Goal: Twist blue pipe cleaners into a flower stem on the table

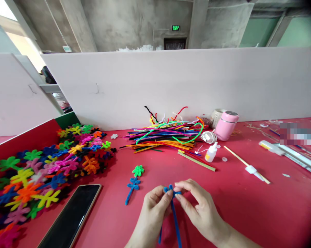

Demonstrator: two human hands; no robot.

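My left hand (154,210) and my right hand (196,206) meet low in the middle of the view, both pinching the looped top of a blue pipe cleaner (174,213) whose long stem hangs down between them. Just left of my hands a finished blue pipe-cleaner flower (132,187) lies on the red table (248,213), with a green flower (138,170) above it. Further back sits a bundle of straight pipe cleaners (165,136) in many colours.
A large pile of coloured pipe-cleaner flowers (41,172) covers the left side. A dark phone (72,215) lies face up near the front. A small glue bottle (211,152), a pink cup (226,125), wooden sticks (245,163) and a white partition wall (170,82) stand behind.
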